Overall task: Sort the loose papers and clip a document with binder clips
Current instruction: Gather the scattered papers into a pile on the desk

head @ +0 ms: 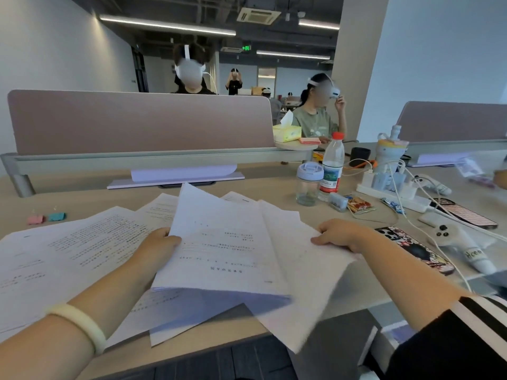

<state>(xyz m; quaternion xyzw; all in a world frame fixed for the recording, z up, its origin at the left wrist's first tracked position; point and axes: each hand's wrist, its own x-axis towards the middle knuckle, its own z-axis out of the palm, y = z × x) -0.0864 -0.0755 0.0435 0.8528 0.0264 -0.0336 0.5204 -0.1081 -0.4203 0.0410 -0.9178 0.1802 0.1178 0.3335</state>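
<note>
My left hand grips the left edge of a thin stack of printed sheets, lifted and tilted above the desk. My right hand pinches the right edge of a blurred single sheet that lies partly under the stack. More loose printed papers are spread flat over the left half of the desk. A pink binder clip and a teal binder clip sit side by side at the far left, well away from both hands.
A glass jar, a water bottle and snack packets stand right of the papers. A power strip, cables, two phones and a white controller crowd the right side. A partition closes the back, with people beyond.
</note>
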